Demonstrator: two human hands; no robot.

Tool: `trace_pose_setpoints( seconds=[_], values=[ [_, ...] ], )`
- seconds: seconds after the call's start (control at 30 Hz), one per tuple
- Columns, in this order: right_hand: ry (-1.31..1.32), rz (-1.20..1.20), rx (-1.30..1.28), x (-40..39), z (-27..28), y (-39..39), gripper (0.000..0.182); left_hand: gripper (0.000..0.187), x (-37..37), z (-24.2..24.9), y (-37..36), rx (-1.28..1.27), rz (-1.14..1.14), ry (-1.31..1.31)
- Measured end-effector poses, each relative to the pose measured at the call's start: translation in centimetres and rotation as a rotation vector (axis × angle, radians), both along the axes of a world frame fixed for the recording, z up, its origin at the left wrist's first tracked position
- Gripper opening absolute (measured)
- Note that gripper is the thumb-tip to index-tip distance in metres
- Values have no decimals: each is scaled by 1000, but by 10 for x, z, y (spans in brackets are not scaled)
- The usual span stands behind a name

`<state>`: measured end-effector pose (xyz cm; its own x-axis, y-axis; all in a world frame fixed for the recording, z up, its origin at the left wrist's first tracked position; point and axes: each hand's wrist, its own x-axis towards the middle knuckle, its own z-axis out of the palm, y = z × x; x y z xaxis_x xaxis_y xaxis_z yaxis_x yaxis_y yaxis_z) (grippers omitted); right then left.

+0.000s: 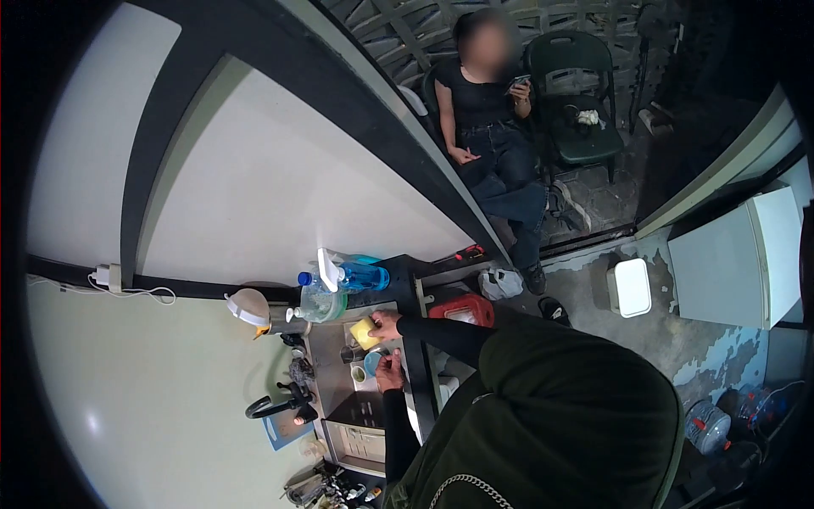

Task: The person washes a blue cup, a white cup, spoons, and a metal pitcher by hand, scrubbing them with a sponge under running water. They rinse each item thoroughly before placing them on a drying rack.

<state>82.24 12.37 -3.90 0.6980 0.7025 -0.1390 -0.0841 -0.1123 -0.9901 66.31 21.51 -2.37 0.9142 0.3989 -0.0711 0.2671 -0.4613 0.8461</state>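
My right hand [387, 325] is closed around a yellow sponge [365, 333] over the metal sink [319, 343]. Just below it in the view, my left hand [390, 373] grips a light-blue cup [371, 364], its fingers at the cup's side. Beside the cup are a small pale container with green inside [359, 373] and a metal cup [347, 355]. A bottle of blue liquid [365, 276] and a clear pump bottle with greenish liquid [322, 303] stand at the sink's edge.
A black faucet [278, 405] reaches over the sink, near a blue board [287, 431]. A red basket [462, 310] and white bag [500, 284] lie near the doorway. Outside, a seated person [487, 110] holds a phone. A white tub [631, 288] stands on the floor.
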Motion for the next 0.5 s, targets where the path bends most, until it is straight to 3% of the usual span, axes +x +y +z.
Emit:
trace_pose_setpoints(
  seconds=[0.2, 0.3, 0.5],
  values=[
    [112, -20, 58, -2, -1, 1, 47, 35, 0, 4, -3, -71, 8, 10],
    [29, -47, 49, -2, -8, 3, 47, 35, 1, 8, -6, -41, 5, 33],
    [100, 2, 49, 0, 2, -3, 53, 36, 2, -4, 1, -104, 4, -12]
  ],
)
